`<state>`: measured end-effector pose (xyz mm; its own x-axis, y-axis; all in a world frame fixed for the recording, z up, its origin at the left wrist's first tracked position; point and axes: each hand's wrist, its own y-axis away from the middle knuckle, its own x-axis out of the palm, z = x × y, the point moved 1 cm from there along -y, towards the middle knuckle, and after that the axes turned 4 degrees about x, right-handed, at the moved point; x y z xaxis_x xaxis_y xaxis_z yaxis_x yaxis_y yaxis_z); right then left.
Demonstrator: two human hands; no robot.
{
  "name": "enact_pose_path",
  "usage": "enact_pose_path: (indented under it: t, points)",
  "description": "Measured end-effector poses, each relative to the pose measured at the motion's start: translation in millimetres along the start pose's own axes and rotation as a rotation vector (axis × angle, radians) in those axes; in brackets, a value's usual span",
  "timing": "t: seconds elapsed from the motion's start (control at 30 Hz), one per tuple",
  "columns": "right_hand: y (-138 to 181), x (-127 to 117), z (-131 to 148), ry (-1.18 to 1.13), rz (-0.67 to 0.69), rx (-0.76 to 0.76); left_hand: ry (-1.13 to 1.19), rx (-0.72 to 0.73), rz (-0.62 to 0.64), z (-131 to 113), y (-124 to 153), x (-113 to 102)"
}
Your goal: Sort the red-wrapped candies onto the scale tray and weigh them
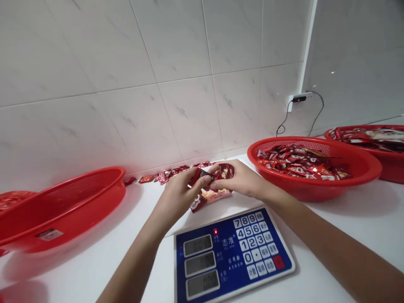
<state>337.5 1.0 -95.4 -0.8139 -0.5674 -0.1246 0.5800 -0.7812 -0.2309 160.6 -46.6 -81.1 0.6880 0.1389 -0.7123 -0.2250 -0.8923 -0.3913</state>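
Head | left hand [182, 185] and right hand [244, 179] closed, thumbs and fingers pinching red foil sachets [226, 171] beyond the digital scale [225, 263] keypad, likely for fine control | sachet-filled red colander [299, 188] rightward, seemingly for easy reach

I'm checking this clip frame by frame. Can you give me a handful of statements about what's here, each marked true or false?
1. The left hand and right hand grip red packets. True.
2. A red indicator light is lit on the scale. True.
3. The face of the scale is green. False: it is blue.
4. The red basket just right of the hands contains wrapped packets. True.
5. The background is bare brick. False: it is a tiled wall.
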Motion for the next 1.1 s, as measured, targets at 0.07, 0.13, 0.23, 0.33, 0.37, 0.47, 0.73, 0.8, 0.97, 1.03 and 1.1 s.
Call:
enact_pose_path:
  t: [0.07,0.13,0.23,0.33,0.37,0.47,0.73,0.8,0.97,1.03,1.1]
  points:
    - [-6,-2,0,0.050,0.039,0.034,0.057,-0.017,0.032,5,-1,-1]
    - [-9,-9,6,0.105,0.036,0.057,0.137,-0.026,0.062,8,-2,-5]
    - [-9,-15,11,0.157,0.021,0.050,0.143,-0.033,0.042,9,-2,-10]
    - [-7,-16,7,0.210,0.052,0.036,0.123,-0.027,0.023,9,-2,-7]
    - [-6,-16,5,0.233,0.043,0.026,0.131,-0.024,0.029,10,-3,-5]
    - [-3,-17,2,0.269,0.014,0.011,0.180,-0.016,0.059,9,-3,-1]
    - [0,-21,8,0.145,0.031,0.049,0.238,0.024,0.016,5,-2,-4]
    - [0,-21,7,0.028,0.045,0.095,0.177,0.068,-0.099,4,-1,-4]
    - [1,-21,7,-0.347,0.130,0.179,-0.035,0.240,-0.374,-3,6,-10]
    - [0,-21,8,-0.356,0.107,0.146,-0.096,0.266,-0.312,-5,6,-13]
    - [-2,-23,8,-0.272,0.036,0.136,-0.092,0.226,-0.288,-3,5,-15]
